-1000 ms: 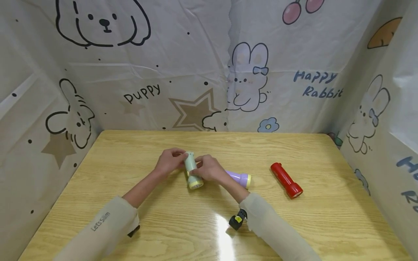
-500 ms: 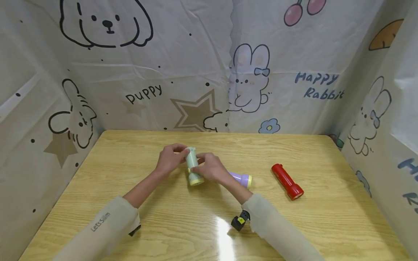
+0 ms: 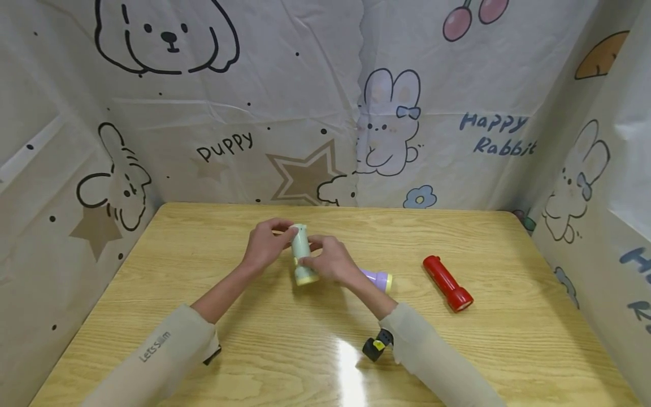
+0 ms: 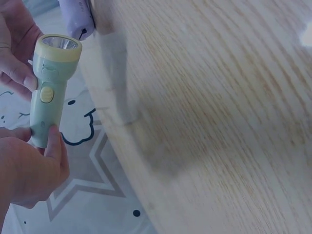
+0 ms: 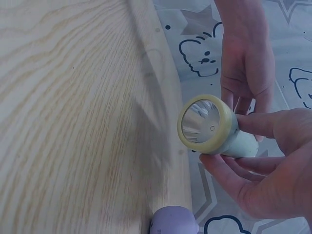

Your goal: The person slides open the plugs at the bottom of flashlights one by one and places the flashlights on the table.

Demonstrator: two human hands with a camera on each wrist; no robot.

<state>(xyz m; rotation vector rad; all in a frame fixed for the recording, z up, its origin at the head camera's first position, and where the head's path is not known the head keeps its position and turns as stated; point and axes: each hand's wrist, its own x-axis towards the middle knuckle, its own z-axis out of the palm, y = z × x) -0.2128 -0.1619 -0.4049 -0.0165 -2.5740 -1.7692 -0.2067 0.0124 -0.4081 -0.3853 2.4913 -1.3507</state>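
Hanging behind the table and along both its sides, a white cloth printed with cartoon animals, stars and lettering [image 3: 285, 113] encloses the working place. Before it stands the light-brown wooden table [image 3: 244, 322] with visible grain and a bright reflection toward the person. Two cream-coloured sleeves [image 3: 178, 333] reach in from the near side, and the bare right forearm [image 3: 371, 294] passes in front of a purple plastic flashlight with yellow rim [image 3: 377, 278], hiding part of it. Well apart to the right, a glossy red flashlight [image 3: 447, 284] lies diagonally, its wide head toward the person.

Over the table, left of the purple one, both hands hold a pale green plastic flashlight [image 3: 300, 247]. The left hand [image 3: 267, 246] pinches its narrow tail; the right hand [image 3: 330, 260] grips it close to the head, thumb against fingers. Its long axis runs from the far side toward the person, the yellow-rimmed lens end nearer and slightly rightward. The small oval yellow switch [image 4: 47, 94] is turned to the left.
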